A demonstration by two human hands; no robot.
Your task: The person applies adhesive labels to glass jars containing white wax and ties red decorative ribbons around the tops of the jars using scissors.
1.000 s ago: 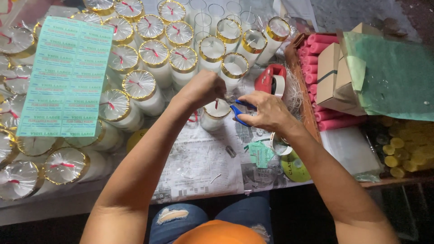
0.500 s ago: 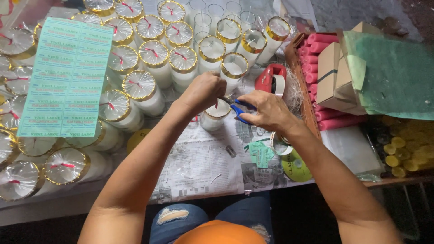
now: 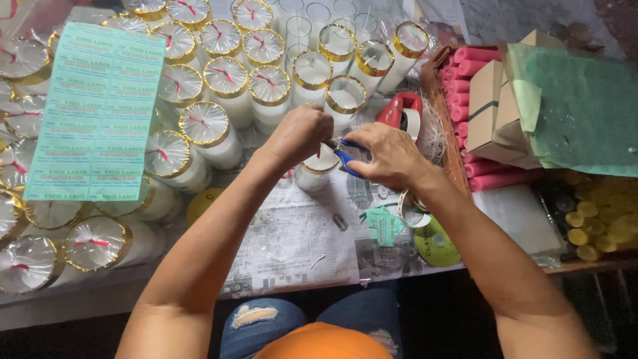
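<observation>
My left hand [image 3: 300,132] is closed in a pinch above a white candle in a clear glass [image 3: 315,168] on the newspaper-covered table; what it pinches is too small to see. My right hand [image 3: 387,155] grips blue-handled scissors [image 3: 346,157], their blades pointing toward the left hand over the glass. Both hands almost touch above the candle's top.
Many gold-rimmed white glass candles [image 3: 227,78] crowd the back and left. A green label sheet [image 3: 95,113] lies over some. A red tape dispenser [image 3: 402,113], pink candle sticks [image 3: 468,73], a cardboard box [image 3: 493,113], green paper [image 3: 585,110] and yellow caps [image 3: 598,223] sit at the right.
The left hand dropped slightly toward the candle, and the right hand with the scissors shifted a little up and left toward it.
</observation>
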